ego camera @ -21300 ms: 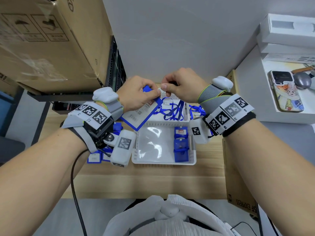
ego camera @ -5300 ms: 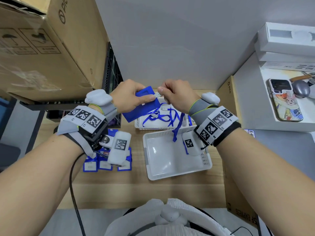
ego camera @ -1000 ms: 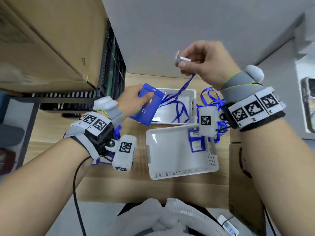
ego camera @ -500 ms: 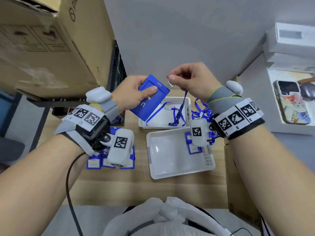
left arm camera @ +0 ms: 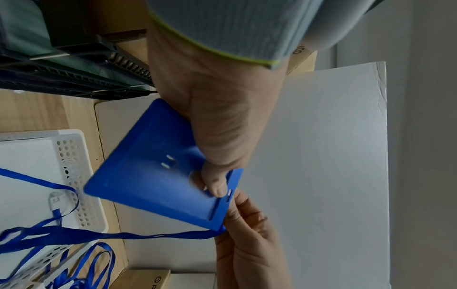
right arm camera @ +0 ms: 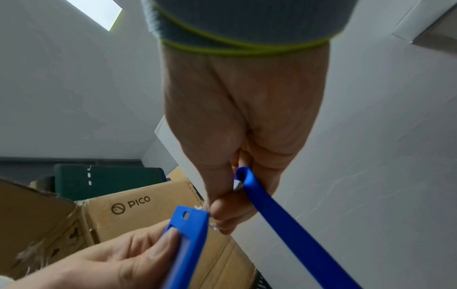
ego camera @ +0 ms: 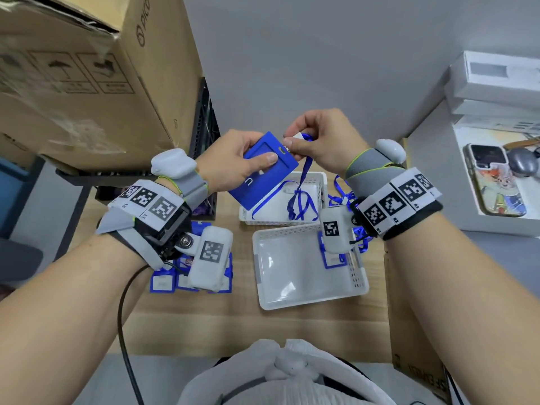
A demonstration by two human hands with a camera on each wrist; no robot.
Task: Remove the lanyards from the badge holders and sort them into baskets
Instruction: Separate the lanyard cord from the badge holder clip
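A: Since a sec ago, right hand (ego camera: 323, 141) came back down to the top of the blue badge holder (ego camera: 261, 168); its fingers pinch the clip of the lanyard (ego camera: 302, 182) at that edge.

B: Left hand (ego camera: 233, 162)?

A: Thumb n fingers grip the holder, up above the far basket (ego camera: 320, 182). Holder's long side tilts, top end far-right.

B: How many baskets?

A: 2 white ones. Near basket (ego camera: 359, 285) has 1 holder. Approx 3 more holders (ego camera: 163, 283) on the table (ego camera: 204, 331), left side.

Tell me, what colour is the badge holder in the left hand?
Solid blue; the badge holder shows best in the left wrist view.
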